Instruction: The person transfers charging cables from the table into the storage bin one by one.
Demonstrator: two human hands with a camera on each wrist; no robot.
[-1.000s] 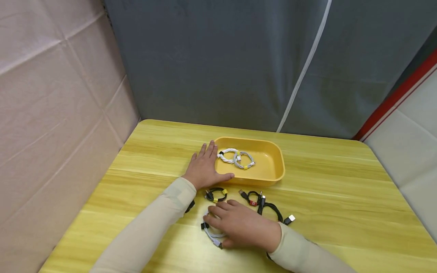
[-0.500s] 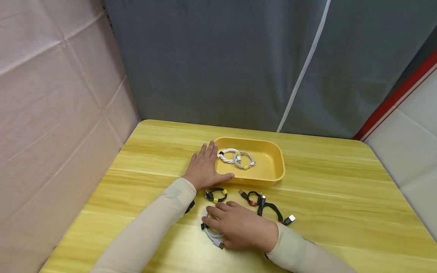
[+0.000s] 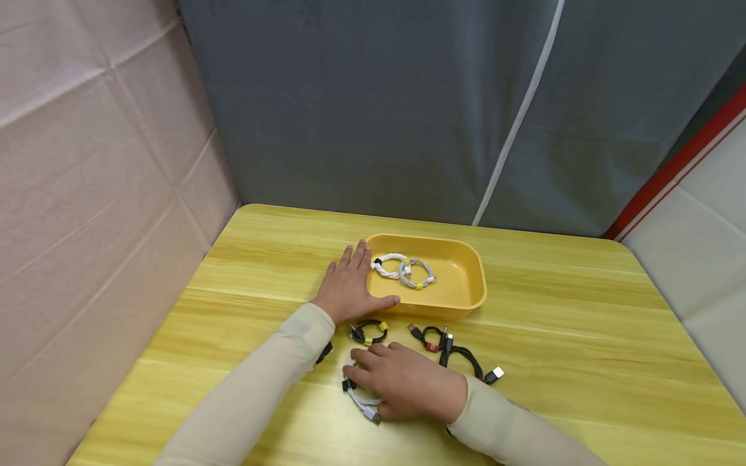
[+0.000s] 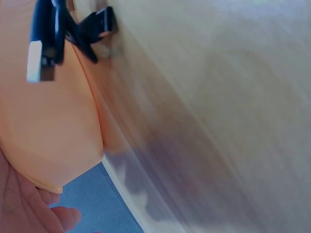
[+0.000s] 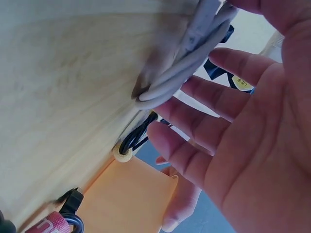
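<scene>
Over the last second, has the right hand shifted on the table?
Yes, slightly. The right hand has slid a little to the left over the white coiled cable, judged against the yellow tray, which lies where it did.

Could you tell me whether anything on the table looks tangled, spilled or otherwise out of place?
Nothing looks damaged or spilled. Two white coiled cables lie neatly in the yellow tray. The one untidy spot: the black cables in front of the tray overlap in a loose cluster, their plugs pointing different ways.
</scene>
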